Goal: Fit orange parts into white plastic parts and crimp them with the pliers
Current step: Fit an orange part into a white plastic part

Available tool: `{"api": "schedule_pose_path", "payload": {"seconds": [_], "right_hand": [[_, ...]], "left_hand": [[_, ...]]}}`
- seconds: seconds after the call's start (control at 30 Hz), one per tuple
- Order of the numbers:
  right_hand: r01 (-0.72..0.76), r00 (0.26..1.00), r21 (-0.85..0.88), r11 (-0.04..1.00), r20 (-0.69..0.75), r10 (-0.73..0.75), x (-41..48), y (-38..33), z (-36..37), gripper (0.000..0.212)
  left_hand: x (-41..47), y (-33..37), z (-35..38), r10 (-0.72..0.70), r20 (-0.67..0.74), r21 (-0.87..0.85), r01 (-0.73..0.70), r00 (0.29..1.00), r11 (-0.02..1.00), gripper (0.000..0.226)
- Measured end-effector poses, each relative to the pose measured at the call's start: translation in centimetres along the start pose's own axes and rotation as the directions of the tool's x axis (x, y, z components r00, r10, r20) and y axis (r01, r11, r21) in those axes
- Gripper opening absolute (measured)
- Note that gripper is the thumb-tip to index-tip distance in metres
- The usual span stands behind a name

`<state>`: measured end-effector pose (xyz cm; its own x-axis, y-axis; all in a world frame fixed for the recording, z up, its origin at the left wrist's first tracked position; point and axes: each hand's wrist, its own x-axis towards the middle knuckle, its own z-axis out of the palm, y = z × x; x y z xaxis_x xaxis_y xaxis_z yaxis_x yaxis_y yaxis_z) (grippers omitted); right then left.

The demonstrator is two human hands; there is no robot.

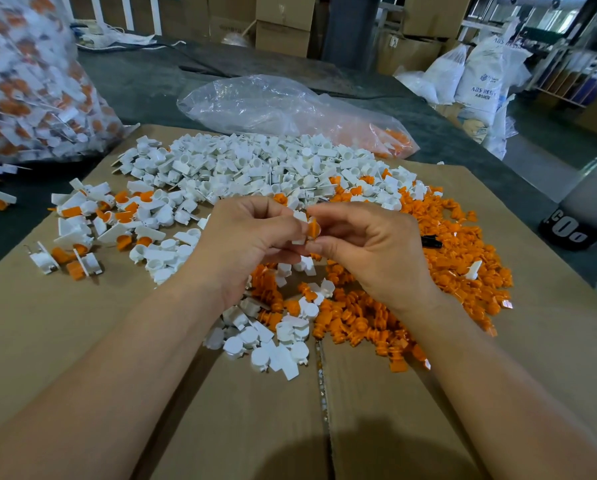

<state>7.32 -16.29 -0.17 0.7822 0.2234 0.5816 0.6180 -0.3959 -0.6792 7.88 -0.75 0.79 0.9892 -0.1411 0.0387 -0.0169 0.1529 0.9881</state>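
My left hand (pixel 252 237) pinches a small white plastic part (pixel 299 218) above the cardboard. My right hand (pixel 369 244) pinches an orange part (pixel 313 229) pressed against that white part, fingertips of both hands meeting. Behind the hands lies a large heap of white parts (pixel 248 168). A heap of orange parts (pixel 446 258) spreads to the right and below my hands. A black object (pixel 431 241), perhaps the pliers' handle, lies half buried in the orange heap just right of my right hand.
Joined white-and-orange pieces (pixel 92 220) lie at the left on the flattened cardboard (pixel 82 341). A full clear bag of joined pieces (pixel 30 81) stands far left. A nearly flat clear bag (pixel 272 105) lies behind the heaps. Boxes and sacks stand beyond the table.
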Motion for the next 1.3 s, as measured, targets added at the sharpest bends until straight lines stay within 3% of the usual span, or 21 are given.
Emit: {"api": "schedule_pose_path", "payload": {"seconds": [0.37, 0.53, 0.9, 1.3], "right_hand": [[-0.054, 0.997, 0.017, 0.998, 0.048, 0.054, 0.03, 0.08, 0.19, 0.035], [-0.053, 0.995, 0.036, 0.998, 0.088, 0.05, 0.16, 0.21, 0.16, 0.043], [-0.013, 0.998, 0.033, 0.999, 0.069, 0.01, 0.14, -0.04, 0.17, 0.036], [-0.002, 0.999, 0.024, 1.0, 0.05, 0.001, 0.1, -0.25, 0.16, 0.042]], "left_hand": [[0.15, -0.06, 0.0, -0.024, -0.047, 0.009, 0.024, 0.999, 1.0, 0.033], [0.17, 0.01, -0.06, -0.026, -0.061, 0.009, 0.027, 0.998, 1.0, 0.018], [0.03, -0.06, 0.02, 0.0, -0.042, 0.043, 0.002, 0.999, 0.999, 0.03], [-0.11, 0.0, 0.11, 0.054, -0.03, 0.064, -0.052, 0.998, 0.997, 0.016]]}}
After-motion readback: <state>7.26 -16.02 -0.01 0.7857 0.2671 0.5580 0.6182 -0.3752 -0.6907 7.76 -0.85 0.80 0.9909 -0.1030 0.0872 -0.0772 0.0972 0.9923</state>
